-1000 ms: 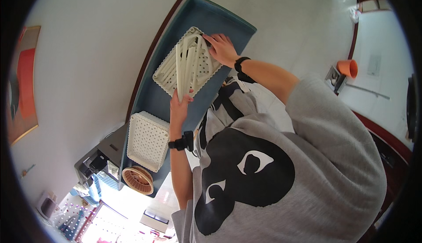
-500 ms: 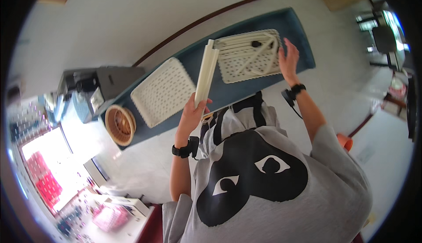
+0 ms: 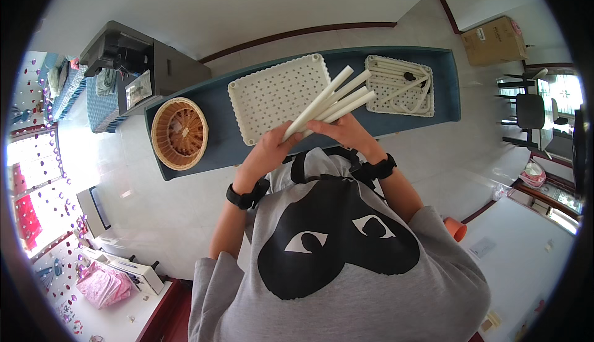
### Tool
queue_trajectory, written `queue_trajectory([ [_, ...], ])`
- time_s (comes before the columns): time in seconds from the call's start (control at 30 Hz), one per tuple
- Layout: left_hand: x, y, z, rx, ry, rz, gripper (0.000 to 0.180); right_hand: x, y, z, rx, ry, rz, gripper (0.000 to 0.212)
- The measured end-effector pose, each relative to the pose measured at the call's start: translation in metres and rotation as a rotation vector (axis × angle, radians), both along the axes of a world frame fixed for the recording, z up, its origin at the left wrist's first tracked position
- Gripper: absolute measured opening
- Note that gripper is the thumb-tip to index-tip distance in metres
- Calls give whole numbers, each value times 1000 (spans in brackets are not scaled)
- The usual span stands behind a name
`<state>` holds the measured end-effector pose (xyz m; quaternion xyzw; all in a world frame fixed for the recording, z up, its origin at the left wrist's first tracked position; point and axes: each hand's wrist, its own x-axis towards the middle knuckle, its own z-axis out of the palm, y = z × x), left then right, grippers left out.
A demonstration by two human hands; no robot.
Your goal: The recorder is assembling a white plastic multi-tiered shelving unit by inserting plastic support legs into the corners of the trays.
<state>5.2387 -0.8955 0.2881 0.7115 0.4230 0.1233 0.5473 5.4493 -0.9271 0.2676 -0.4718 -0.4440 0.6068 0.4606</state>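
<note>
Both my hands meet at the lower ends of several white tubes [image 3: 323, 105], which fan out slightly toward the far right. My left hand [image 3: 271, 146] is closed around the near end of the bundle. From the other side, my right hand [image 3: 348, 135] grips the tubes near the same end, its fingers partly hidden behind them. Beyond the bundle lies a white perforated shelf panel [image 3: 272, 94], flat on a dark blue surface. A second white perforated panel [image 3: 396, 104] farther right bears more white tubes [image 3: 396, 67] and small black parts [image 3: 409, 76].
A round wicker basket [image 3: 159, 133] sits at the left end of the long blue surface [image 3: 216, 150]. Past that end stands a grey cabinet [image 3: 176, 67]. A cardboard box [image 3: 495, 40] is on the floor at far right, near dark chairs [image 3: 529, 111].
My right hand has come from the right-hand panel to the tubes in my left hand. The bundle now tilts right and its tubes are spread. My view has turned and shifted.
</note>
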Motion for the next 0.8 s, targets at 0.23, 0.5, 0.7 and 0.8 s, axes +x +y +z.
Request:
queue_trajectory([
  [0.23, -61, 47, -26, 199, -198, 206, 22, -35, 16, 10, -43, -61, -260, 22],
  [0.5, -93, 121, -64, -65, -312, 448, 37, 7, 61, -7, 229, -662, -620, 26],
  [0.7, -100, 132, -92, 43, -148, 419, 27, 19, 90, -20, 170, -881, -494, 31],
  [0.8, -98, 140, -98, 204, -100, 417, 24, 25, 99, -7, 140, -981, -401, 32],
])
